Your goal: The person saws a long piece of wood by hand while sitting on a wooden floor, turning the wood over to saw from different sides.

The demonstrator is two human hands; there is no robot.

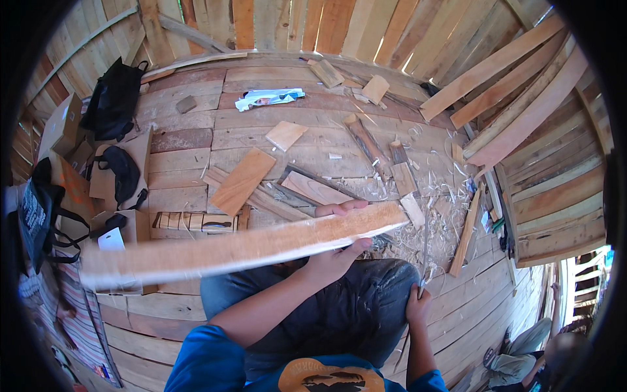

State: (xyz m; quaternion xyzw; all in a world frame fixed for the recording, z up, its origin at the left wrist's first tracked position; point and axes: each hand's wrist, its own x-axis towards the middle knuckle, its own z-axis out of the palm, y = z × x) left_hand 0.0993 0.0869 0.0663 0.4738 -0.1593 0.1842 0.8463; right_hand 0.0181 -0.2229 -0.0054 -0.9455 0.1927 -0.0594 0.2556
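A long wooden plank [261, 242] crosses in front of me above my lap, its left end blurred. My left hand [336, 258] is closed round it near the right end, thumb below and fingers over the far edge. Beside my right knee, my right hand [418, 306] is closed round a long, thin, dark tool [424, 251], seen almost edge-on. The tool's kind cannot be made out. It points away from me, and a thin part also shows behind the hand. Plank and tool are apart.
Wood shavings [437, 228] and offcuts, such as a flat board [243, 181], litter the plank floor ahead. Cardboard boxes [62, 127] and a black bag [112, 98] stand left. Long boards [493, 68] lean at the right wall. Another person [522, 353] sits at lower right.
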